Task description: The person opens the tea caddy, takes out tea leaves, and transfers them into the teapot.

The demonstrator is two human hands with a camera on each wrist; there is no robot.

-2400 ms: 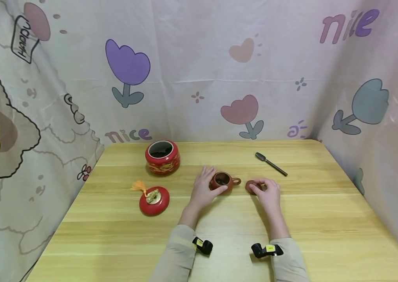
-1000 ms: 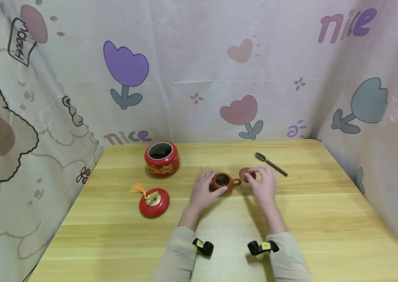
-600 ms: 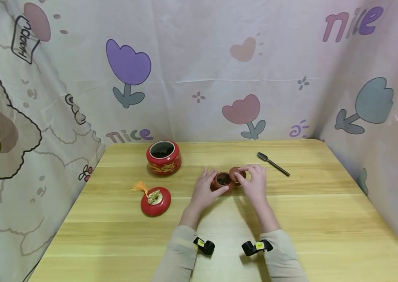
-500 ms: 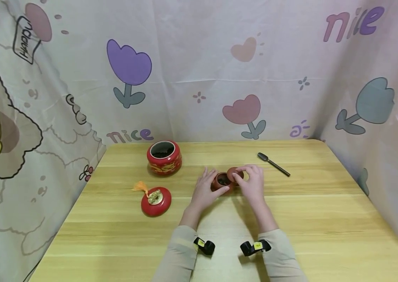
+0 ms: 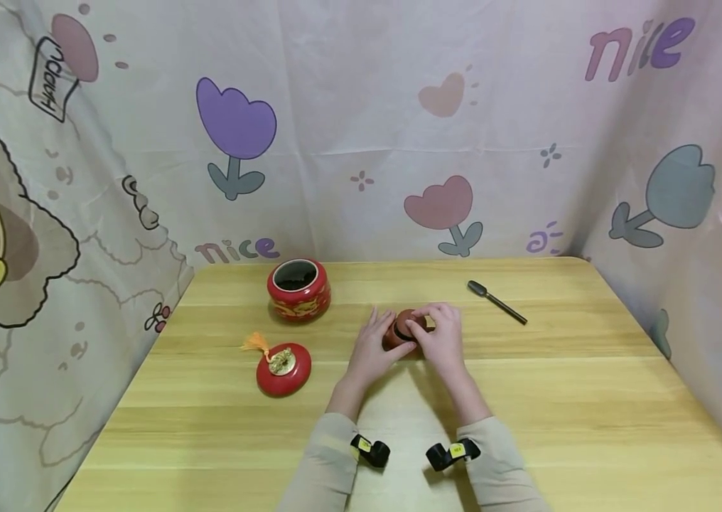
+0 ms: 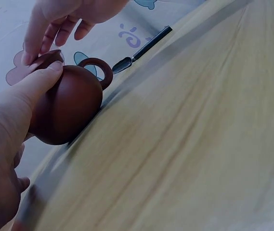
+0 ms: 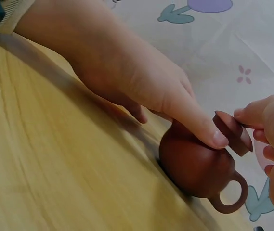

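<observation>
A small brown clay teapot (image 7: 197, 166) with a ring handle stands on the wooden table. My left hand (image 5: 370, 350) grips its body from the left, the thumb lying along the shoulder by the rim and the other fingers round the far side. Between thumb and fingers, my right hand (image 5: 444, 340) pinches the round teapot lid (image 7: 233, 132). The lid is tilted right over the teapot's mouth, and a dark gap shows under its near edge in the head view. In the left wrist view the lid is partly hidden behind the left thumb.
A red jar (image 5: 299, 299) with gold patterns, holding dark contents, stands at the back left. Its red lid (image 5: 291, 380) with an orange tassel lies in front. A dark scoop (image 5: 497, 302) lies at the back right. A printed curtain (image 5: 348, 92) hangs behind the table.
My right hand has lifted the teapot lid off the table at the right and carried it left over the teapot's mouth. The left hand has stayed on the teapot.
</observation>
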